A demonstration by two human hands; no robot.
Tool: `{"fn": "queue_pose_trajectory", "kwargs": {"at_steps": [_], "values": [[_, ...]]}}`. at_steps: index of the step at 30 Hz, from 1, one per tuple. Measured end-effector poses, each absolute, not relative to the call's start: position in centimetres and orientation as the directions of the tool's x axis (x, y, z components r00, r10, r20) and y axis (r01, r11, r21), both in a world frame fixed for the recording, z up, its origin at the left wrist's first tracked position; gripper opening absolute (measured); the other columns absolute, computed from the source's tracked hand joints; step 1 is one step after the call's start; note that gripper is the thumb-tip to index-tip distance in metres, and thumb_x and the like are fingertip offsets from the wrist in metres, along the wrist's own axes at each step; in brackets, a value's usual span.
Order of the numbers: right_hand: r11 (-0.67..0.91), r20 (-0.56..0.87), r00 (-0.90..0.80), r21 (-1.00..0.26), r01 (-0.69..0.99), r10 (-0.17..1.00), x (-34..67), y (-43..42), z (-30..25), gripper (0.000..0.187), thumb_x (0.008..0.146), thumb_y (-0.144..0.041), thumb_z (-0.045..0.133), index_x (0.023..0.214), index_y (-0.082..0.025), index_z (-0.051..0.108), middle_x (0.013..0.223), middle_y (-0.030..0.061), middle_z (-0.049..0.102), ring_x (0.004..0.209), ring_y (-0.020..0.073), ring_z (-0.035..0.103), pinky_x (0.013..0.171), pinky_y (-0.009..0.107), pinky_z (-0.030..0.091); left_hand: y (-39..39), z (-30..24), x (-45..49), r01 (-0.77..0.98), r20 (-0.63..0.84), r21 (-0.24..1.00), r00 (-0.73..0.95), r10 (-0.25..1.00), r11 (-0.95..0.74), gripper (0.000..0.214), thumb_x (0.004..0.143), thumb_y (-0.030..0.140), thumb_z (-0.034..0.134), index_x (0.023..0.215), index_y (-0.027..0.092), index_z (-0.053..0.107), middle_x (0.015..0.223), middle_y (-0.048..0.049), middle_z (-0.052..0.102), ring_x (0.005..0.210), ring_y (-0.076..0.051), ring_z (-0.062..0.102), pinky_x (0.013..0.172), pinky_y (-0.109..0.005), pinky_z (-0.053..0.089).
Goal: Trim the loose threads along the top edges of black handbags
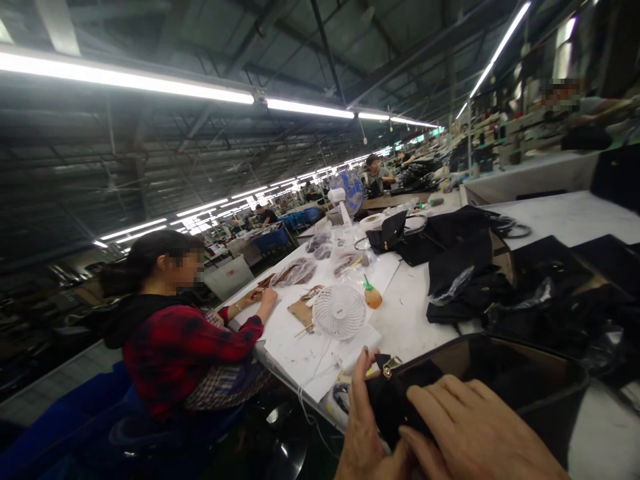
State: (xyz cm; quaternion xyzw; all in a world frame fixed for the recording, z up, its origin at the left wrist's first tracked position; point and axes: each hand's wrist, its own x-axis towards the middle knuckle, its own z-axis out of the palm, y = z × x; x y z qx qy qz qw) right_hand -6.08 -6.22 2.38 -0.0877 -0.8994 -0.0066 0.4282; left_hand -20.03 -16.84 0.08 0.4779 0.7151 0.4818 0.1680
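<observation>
A black bag (525, 373) with a brown lining and a gold clasp (393, 365) lies at the near right of the table. Around its left end my left hand (363, 427) is closed, fingers on the outer side and thumb low at the front. Over the bag's front side my right hand (465, 417) is bent, its fingertips pressed on the black material and its thumb close to my left thumb. What lies under my right palm is hidden.
A small white fan (340, 311) and an orange glue bottle (372, 293) with a green tip stand ahead. Black bags (545, 267) are heaped at the right. A co-worker in a red plaid shirt (190, 347) sits at the left, hands on the table (410, 313).
</observation>
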Motion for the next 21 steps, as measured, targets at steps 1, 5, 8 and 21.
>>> {"fn": "queue_pose_trajectory", "kwargs": {"at_steps": [1, 5, 8, 21], "values": [[0.980, 0.759, -0.632, -0.045, 0.194, 0.159, -6.9, -6.5, 2.4, 0.022, 0.088, -0.011, 0.038, 0.083, -0.019, 0.058, 0.069, 0.0044, 0.060, 0.060, 0.0246, 0.056, 0.055, 0.039, 0.037, -17.2, 0.2, -20.2, 0.509, 0.203, 0.858, -0.462, 0.863, 0.071, 0.098, 0.078, 0.040, 0.065, 0.152, 0.012, 0.007, 0.156, -0.0198, 0.025, 0.145, -0.032, 0.024, 0.122, -0.046, 0.020], [0.979, 0.768, -0.609, -0.121, 0.164, 0.197, -8.3, -6.6, 1.6, 0.028, 0.085, -0.003, 0.037, 0.094, -0.015, 0.061, 0.080, 0.0052, 0.063, 0.066, 0.0244, 0.053, 0.061, 0.040, 0.031, -17.9, 0.0, -21.4, 0.433, 0.166, 0.901, -0.366, 0.916, 0.010, 0.104, 0.080, 0.043, 0.065, 0.154, 0.019, -0.002, 0.159, -0.0154, 0.020, 0.147, -0.031, 0.021, 0.122, -0.044, 0.017], [0.967, 0.779, -0.594, -0.255, -0.007, 0.201, -7.7, -5.8, 1.3, 0.033, 0.090, -0.001, 0.038, 0.115, -0.013, 0.057, 0.087, 0.0040, 0.062, 0.075, 0.0214, 0.053, 0.068, 0.037, 0.033, -16.9, -1.1, -22.5, 0.225, 0.175, 0.969, -0.312, 0.934, -0.106, 0.110, 0.077, 0.068, 0.060, 0.154, 0.020, -0.003, 0.159, -0.0162, 0.021, 0.144, -0.035, 0.027, 0.120, -0.049, 0.021], [0.876, 0.589, -0.722, -0.479, 0.050, 0.363, -7.0, -4.7, 2.2, 0.025, 0.089, -0.009, 0.043, 0.106, -0.023, 0.055, 0.090, 0.0015, 0.062, 0.077, 0.0203, 0.059, 0.068, 0.033, 0.047, -16.8, 0.9, -20.7, 0.213, -0.011, 0.972, -0.376, 0.927, 0.097, 0.076, 0.090, 0.056, 0.050, 0.153, 0.020, 0.026, 0.160, -0.0068, 0.023, 0.149, -0.028, 0.017, 0.125, -0.042, 0.012]]}}
